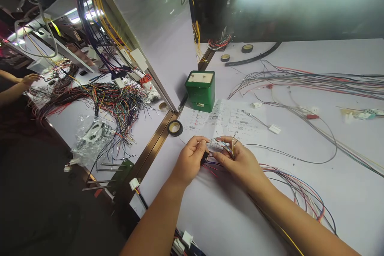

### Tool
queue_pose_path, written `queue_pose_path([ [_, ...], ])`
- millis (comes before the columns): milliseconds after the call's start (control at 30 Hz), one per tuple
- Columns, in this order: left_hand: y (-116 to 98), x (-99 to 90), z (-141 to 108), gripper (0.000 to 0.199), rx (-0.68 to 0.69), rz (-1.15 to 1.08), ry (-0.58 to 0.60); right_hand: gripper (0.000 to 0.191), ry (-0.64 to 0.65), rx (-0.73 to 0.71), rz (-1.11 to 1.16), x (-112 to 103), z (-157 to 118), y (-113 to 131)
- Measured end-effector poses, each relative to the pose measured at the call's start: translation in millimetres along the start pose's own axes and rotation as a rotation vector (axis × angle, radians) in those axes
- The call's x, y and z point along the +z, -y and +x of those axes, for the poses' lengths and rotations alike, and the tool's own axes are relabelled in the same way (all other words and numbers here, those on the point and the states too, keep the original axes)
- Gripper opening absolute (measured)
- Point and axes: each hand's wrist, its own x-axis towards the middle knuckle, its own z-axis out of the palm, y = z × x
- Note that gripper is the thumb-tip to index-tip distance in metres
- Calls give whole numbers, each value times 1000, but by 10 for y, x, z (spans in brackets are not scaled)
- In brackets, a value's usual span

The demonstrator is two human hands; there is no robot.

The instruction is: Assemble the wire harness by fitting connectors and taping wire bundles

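My left hand (189, 163) is closed round a small black connector (205, 157) above the white table. Just to its right, my right hand (240, 165) pinches several thin wires (231, 149), whose metal-tipped ends stick up between the fingers. Thumb and fingertips of the right hand are close to the connector; whether a wire sits inside it I cannot tell. From under my right hand a loose wire bundle (300, 184) curves away over the table. A printed wiring sheet (231, 122) lies just beyond both hands.
A green box (200, 92) stands behind the sheet, beside an upright panel (162, 20). A black tape roll (175, 128) lies left of my hands. Long wires (300, 78) stretch across the right. A tangled wire heap (111, 104) and another person's hand (31, 79) are at left.
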Motion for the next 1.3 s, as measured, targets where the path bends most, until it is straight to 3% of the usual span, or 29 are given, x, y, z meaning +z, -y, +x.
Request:
queue_pose_path([
  [100,-1,-5,2,31,-4,11,6,43,52,-3,14,-14,-17,27],
  [333,-10,6,-8,29,-4,48,62,26,-23,-22,50,-49,-4,67],
  [500,-17,29,21,32,-139,-119,-45,10,-64,-165,-134,-26,-4,26],
  [633,-37,31,33,29,-179,-176,-67,4,-5,-175,-204,-12,-16,-5],
  [1033,12,46,19,30,-122,-163,-49,3,24,-205,-245,39,-19,-57],
  [1300,62,59,-8,35,-36,-38,-70,4,31,-119,-268,112,-37,-13],
])
